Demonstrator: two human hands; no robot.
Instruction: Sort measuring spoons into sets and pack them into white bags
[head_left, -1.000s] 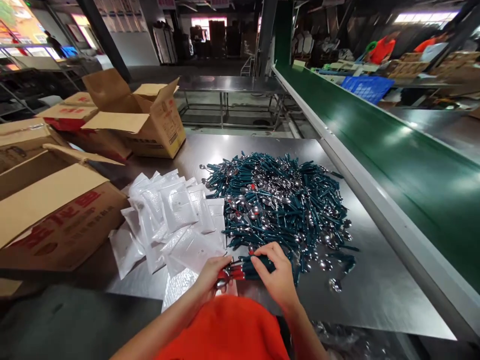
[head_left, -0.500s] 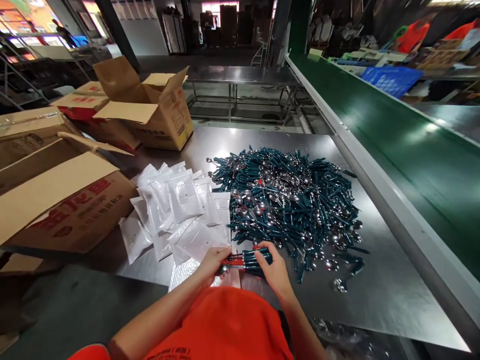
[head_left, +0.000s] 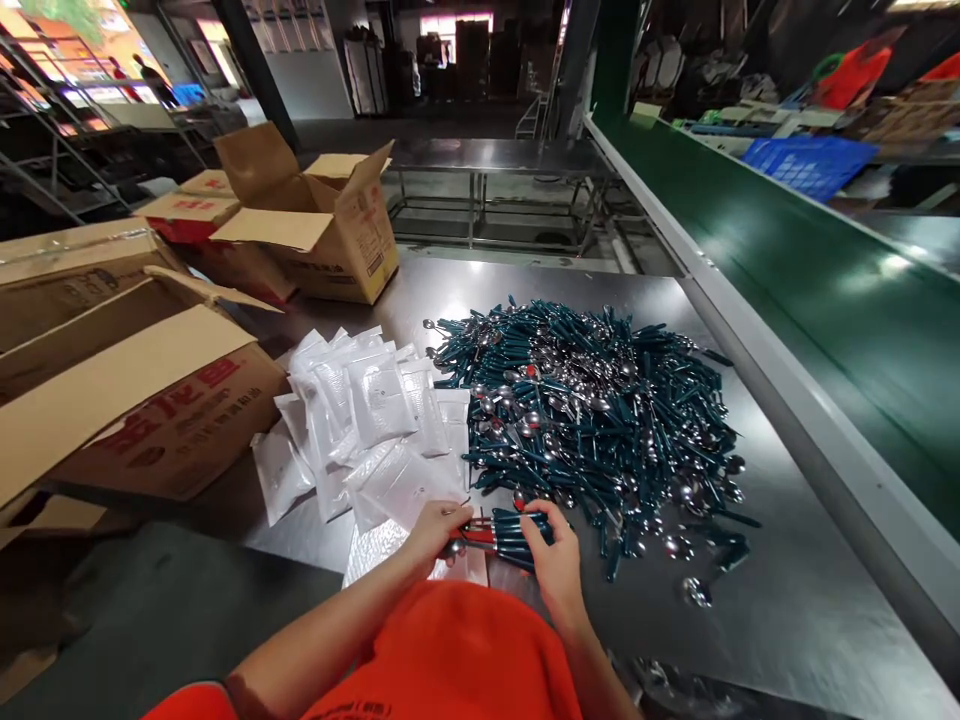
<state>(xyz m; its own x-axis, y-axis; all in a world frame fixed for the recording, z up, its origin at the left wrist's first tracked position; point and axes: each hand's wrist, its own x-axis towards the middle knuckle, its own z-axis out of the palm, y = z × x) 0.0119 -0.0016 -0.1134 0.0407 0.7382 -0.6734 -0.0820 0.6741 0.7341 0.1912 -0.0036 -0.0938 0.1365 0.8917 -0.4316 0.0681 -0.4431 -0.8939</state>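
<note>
The left hand [head_left: 431, 528] and the right hand [head_left: 553, 555] met at the near edge of the steel desk [head_left: 787, 610], both closed on one small bundle of spoons [head_left: 501, 535] held level between them. The left fingers were clamped around the end with the metal bowls and red parts, while the right fingers wrapped the dark green handles at the other end. The bundle sat just above a white pouch [head_left: 375, 560] lying flat on the desk under the left hand. Just beyond the hands, a large heap of green-handled spoons [head_left: 592, 410] spread over the middle of the desk, with its near edge almost touching the bundle and a few loose pieces scattered toward the right. To the left of the heap lay a fanned pile of white pouches [head_left: 360, 420], overlapping one another and touching the heap's left side. Further left stood an open cardboard box [head_left: 127, 400] with red lettering on its side, its flaps folded out. Behind it, toward the far end of the desk, another open box [head_left: 330, 225] stood with its flaps up. A green conveyor belt [head_left: 795, 290] ran along the right side of the desk. The person's orange shirt [head_left: 457, 660] filled the bottom of the view.
</note>
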